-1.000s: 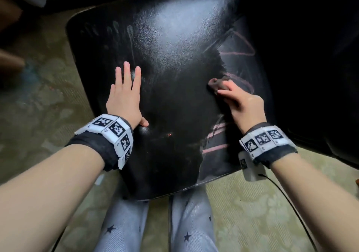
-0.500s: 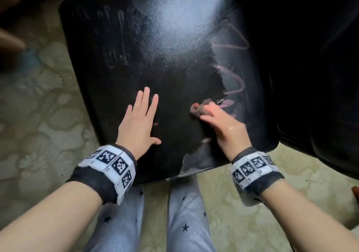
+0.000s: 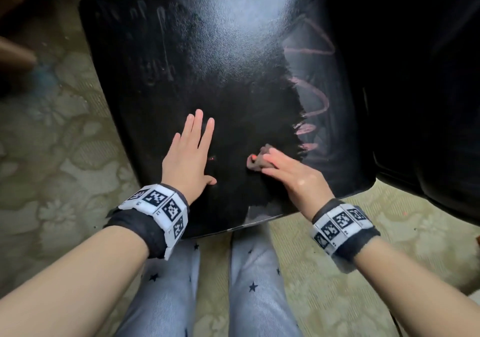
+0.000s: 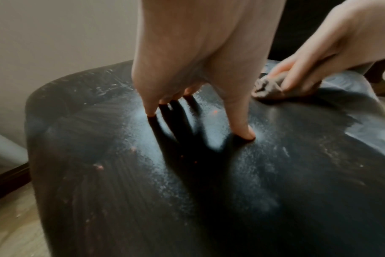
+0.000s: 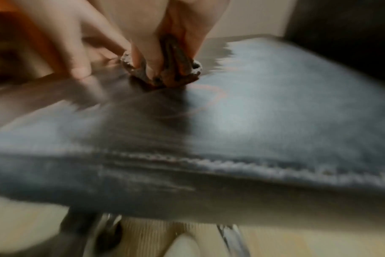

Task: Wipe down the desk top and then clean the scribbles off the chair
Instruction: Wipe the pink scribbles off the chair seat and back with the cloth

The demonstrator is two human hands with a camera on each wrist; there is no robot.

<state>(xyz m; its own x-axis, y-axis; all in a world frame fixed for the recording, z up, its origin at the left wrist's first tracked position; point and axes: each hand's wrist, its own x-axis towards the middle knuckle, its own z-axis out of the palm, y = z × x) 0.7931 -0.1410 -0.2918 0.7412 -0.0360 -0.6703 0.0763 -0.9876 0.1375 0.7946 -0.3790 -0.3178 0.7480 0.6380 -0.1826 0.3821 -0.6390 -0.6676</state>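
Fingers [image 3: 197, 126] of the left hand [image 3: 187, 159] are held straight and slightly spread, pressed flat on the black chair seat [image 3: 233, 51]; nothing is gripped by them. In the left wrist view the fingertips [image 4: 151, 111] and the thumb are seen touching the seat surface, with their dark shadow cast in front of them.

A small crumpled brown cloth [image 3: 257, 161] is pinched by the fingers [image 3: 272, 156] of the right hand [image 3: 296, 178] and pressed against the seat, just to the right of the left hand. In the right wrist view, which is blurred, the cloth [image 5: 165, 69] is seen bunched between the curled fingers [image 5: 143, 57] and touching the seat.

Pink scribbles [image 3: 311, 95] are seen on the right part of the seat, beyond the right hand, on a greyish hazy patch. A darker area of the seat is seen around and between the two hands, with a ragged edge toward the scribbles. Faint pale streaks are visible at the far left of the seat.

The chair stands on a pale patterned carpet [image 3: 65, 155]. Legs in light trousers with small stars [image 3: 168, 297] are seen below the near edge of the seat.
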